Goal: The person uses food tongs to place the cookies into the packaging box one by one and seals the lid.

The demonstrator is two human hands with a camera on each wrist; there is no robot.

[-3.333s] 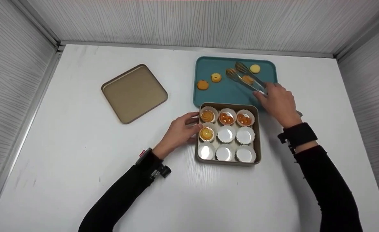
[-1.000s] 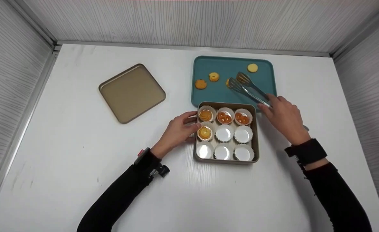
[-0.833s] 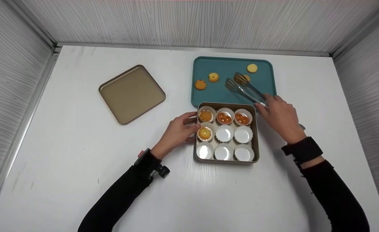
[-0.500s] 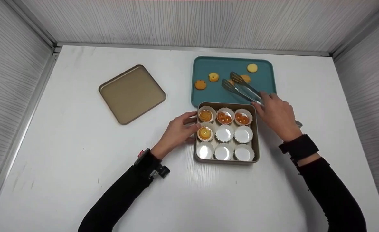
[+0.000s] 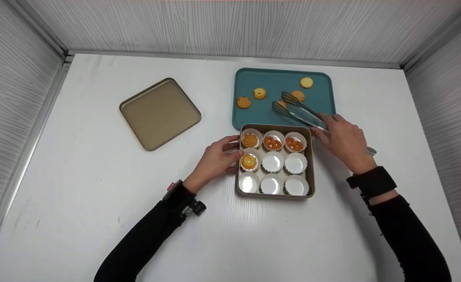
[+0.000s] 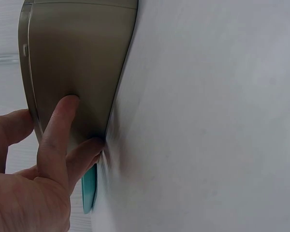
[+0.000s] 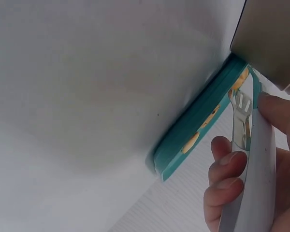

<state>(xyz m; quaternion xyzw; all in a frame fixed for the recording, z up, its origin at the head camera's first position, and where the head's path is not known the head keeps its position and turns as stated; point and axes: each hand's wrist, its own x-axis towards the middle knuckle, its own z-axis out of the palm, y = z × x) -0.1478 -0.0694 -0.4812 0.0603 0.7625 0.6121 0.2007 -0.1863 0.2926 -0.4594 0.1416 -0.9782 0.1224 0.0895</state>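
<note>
While right hand grips slotted metal tongs straddling golden round cookie on rectangular teal tray, left hand pinching square gold metal tin, off-centre squeeze could skid cookie away.

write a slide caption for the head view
Left hand holds a box of baking cups; right hand holds tongs over a teal tray of cookies.

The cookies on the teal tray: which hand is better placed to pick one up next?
Probably the right hand: it holds the tongs, tips near a cookie; the left hand holds the tin.
</note>
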